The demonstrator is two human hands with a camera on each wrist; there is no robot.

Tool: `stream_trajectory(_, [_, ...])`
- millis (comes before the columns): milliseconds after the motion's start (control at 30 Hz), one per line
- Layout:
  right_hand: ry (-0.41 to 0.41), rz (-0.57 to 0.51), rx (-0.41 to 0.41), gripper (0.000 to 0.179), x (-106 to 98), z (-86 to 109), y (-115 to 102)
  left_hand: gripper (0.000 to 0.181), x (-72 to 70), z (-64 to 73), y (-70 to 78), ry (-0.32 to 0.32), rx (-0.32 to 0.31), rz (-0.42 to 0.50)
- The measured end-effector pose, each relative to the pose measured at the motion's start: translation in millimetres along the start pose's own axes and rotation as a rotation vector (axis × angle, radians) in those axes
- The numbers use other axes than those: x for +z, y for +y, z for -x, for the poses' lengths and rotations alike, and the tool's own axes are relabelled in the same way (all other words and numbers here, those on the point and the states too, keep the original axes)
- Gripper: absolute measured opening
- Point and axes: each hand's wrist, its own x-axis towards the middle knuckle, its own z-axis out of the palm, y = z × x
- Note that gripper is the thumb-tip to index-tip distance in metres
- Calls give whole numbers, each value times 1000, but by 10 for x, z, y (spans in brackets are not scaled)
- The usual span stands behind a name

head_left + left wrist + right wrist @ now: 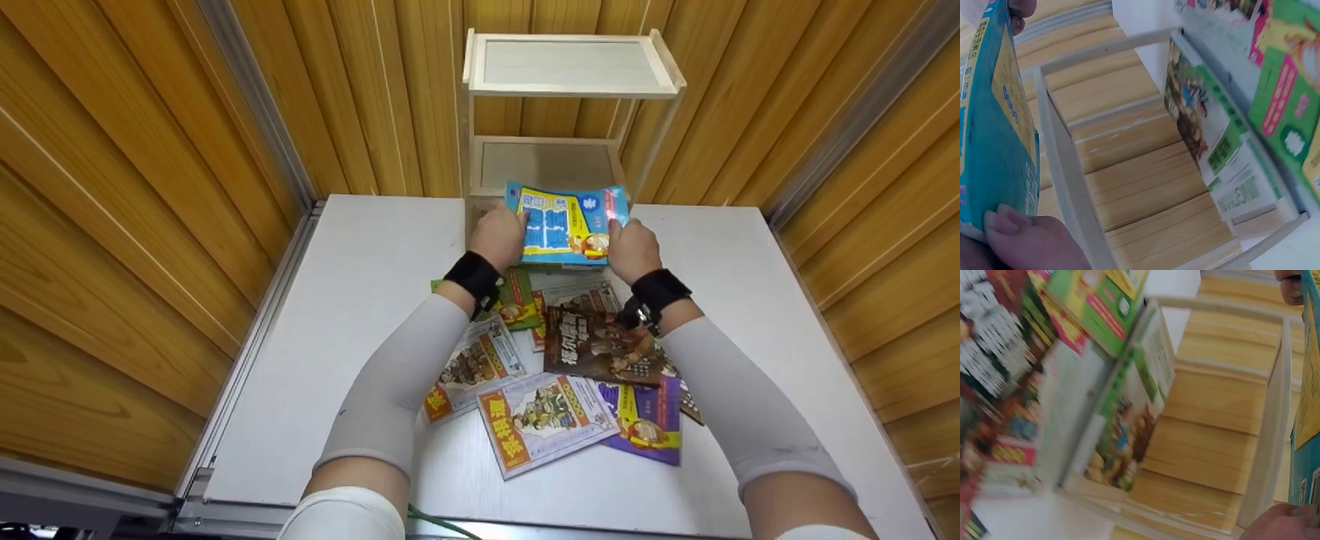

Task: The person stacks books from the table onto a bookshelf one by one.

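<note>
Blue-and-yellow rectangular paper book is pinched at opposite edges by left hand and right hand near the pale wooden tiered rack, so from afar I'd tag positioning, next move likely needing level two-handed guidance.

The left hand and right hand grip a blue-and-yellow book by its opposite sides, cover facing up. Beyond the hands stands a pale wooden rack with flat shelves, before a wood-panelled wall. On the near side of the left hand, a green book and a pale illustrated book lie on the white bench; on the near side of the right hand, a brown book overlaps a purple book
</note>
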Motion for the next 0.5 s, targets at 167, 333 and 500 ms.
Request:
stream_trajectory(167, [-24, 98, -26, 55, -123, -320, -151, 63, -135, -300, 34, 51, 79, -276])
stream_trajectory(333, [-152, 300, -116, 52, -208, -612, -396, 56, -346, -557, -25, -2, 172, -455])
stream_trajectory(500, [-303, 503, -246, 39, -337, -801, -532, 42, -493, -731, -10, -118, 170, -449])
